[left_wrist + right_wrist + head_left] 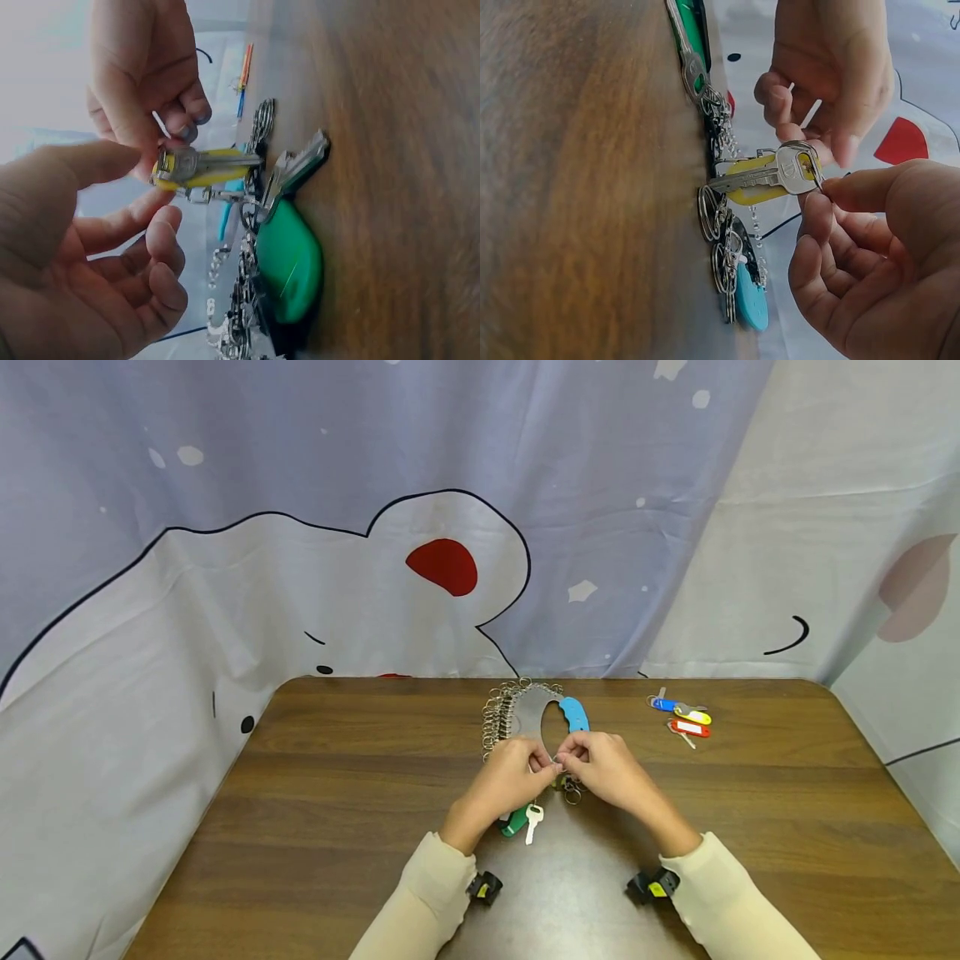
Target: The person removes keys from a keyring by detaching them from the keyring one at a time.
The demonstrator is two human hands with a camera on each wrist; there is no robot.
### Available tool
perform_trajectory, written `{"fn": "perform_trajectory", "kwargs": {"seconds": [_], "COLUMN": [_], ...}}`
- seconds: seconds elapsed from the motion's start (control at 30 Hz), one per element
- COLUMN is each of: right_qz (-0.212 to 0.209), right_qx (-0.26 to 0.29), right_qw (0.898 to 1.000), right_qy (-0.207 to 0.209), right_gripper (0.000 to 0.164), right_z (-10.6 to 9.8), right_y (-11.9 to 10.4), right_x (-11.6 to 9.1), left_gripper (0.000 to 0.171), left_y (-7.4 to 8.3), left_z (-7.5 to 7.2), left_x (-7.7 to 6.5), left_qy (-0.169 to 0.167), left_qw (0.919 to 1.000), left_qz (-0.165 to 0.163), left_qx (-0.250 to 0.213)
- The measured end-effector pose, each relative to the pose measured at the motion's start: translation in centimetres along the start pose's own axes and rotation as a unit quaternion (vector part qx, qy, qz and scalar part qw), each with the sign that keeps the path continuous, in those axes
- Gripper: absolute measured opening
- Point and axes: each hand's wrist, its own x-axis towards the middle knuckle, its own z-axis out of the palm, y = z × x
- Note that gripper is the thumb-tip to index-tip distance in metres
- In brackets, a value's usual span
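Close in front of the ring-shaped grey key holder (534, 703) with its blue grip (574, 714), both hands meet fingertip to fingertip. My right hand (609, 768) pinches a small metal split ring (819, 180) between thumb and forefinger. From the other side, my left hand (512, 777) has thumb and forefinger at the same ring. A yellow key tag (751, 196) and a silver key (787, 168) hang from it. Beside them is a small metal clasp (199, 195). Below the left hand lies a green tag (291, 259) with another key (533, 823).
Many metal rings and clips (493, 718) line the holder's left edge. At the back right of the wooden table (315, 793) lie a blue tag (663, 704), a yellow tag (693, 716) and a red tag (690, 728), with keys. A printed curtain (300, 602) hangs behind.
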Motion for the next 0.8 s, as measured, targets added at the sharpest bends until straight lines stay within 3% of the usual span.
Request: {"fn": "perform_trajectory", "kwargs": {"seconds": [0.23, 0.47, 0.8], "right_qz": [-0.007, -0.027, -0.032], "right_qx": [-0.012, -0.031, -0.033], "right_qw": [1.000, 0.999, 0.999], "right_qy": [0.000, -0.010, 0.010], "right_gripper": [0.006, 0.009, 0.013], "right_z": [0.10, 0.10, 0.06], "right_y": [-0.06, 0.09, 0.26], "right_x": [-0.08, -0.15, -0.08], "left_gripper": [0.015, 0.013, 0.006], "left_y": [0.43, -0.21, -0.42], "left_z": [0.19, 0.28, 0.09], "left_x": [-0.08, -0.06, -0.02], "left_qy": [-0.004, 0.007, 0.011], "left_qw": [0.9998, 0.9993, 0.9986], "left_qz": [-0.004, 0.021, 0.052], "left_qx": [-0.018, -0.032, -0.009]}}
